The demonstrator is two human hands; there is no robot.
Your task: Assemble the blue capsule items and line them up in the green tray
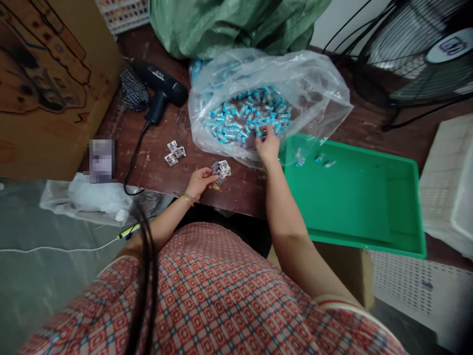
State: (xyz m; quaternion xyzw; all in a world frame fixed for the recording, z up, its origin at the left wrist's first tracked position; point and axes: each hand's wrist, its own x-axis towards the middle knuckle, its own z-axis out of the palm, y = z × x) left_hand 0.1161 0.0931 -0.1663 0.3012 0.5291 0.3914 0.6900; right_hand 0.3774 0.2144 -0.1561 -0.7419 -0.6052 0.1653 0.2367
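Note:
My right hand [267, 144] reaches into a clear plastic bag [318, 84] full of small blue-capped tubes [240, 116], its fingers curled among them. What they grip is hidden. My left hand [201, 180] rests at the table's front edge, pinching a small bundle of printed sleeves [221, 170]. A few more loose sleeves [175, 152] lie on the brown table [158, 133] to the left. Beside the bag sits a green tray [369, 197] with three tubes [320, 159] in its far corner.
A black heat gun [162, 88] with its cord lies at the back left, next to a cardboard box [40, 88]. A green sack [229, 22] is behind the bag, a black fan [421, 49] at the back right, white baskets [447, 182] on the right.

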